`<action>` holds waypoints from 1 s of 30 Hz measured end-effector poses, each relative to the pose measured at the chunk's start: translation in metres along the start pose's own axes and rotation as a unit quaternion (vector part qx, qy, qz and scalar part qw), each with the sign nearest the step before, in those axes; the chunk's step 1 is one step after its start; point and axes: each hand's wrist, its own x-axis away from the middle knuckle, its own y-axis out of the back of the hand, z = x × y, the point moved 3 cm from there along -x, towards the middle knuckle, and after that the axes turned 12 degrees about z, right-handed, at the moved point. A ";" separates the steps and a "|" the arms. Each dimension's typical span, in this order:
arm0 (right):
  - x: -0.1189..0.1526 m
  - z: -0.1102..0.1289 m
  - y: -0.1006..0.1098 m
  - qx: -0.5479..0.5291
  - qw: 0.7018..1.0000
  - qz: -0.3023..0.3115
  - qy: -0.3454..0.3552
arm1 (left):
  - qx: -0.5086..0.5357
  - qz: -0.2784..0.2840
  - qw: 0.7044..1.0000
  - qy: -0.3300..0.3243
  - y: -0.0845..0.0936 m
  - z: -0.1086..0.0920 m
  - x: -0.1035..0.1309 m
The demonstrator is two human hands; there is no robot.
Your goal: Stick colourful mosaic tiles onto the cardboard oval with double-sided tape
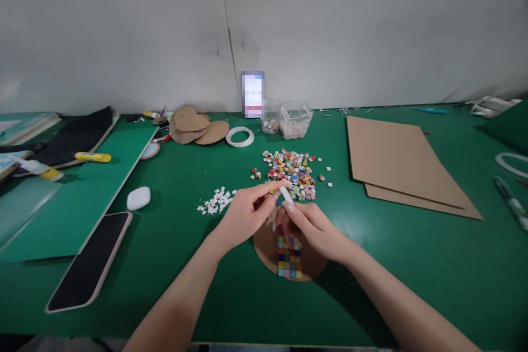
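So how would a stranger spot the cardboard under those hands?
On the green table, find where the left hand and right hand converge. Beneath them lies a rounded brown cardboard piece. Unlike the bare cardboard sheets to the right, it bears a block of multicoloured tiles.

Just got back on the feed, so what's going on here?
A person's right hand pinches a white strip, with the left hand at its far end, above a brown disc. Colored tiles lie in rows on the disc, partly hidden. Loose tiles are heaped beyond, white pieces to the left.
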 end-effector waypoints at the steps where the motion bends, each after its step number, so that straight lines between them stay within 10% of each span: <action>1: 0.000 -0.002 0.001 -0.005 1.000 -0.012 -0.004 | 0.008 -0.002 1.000 0.002 0.001 -0.001 0.000; 13: -0.001 -0.008 0.009 -0.118 0.987 -0.099 0.040 | 0.097 0.014 0.995 -0.006 0.006 0.005 0.001; 22: 0.000 -0.006 0.007 -0.061 0.995 -0.067 0.049 | 0.187 -0.104 0.976 0.038 0.013 0.020 -0.007; 30: 0.001 -0.007 0.007 -0.055 0.995 -0.074 0.041 | 0.248 -0.007 0.967 0.055 0.007 0.017 -0.007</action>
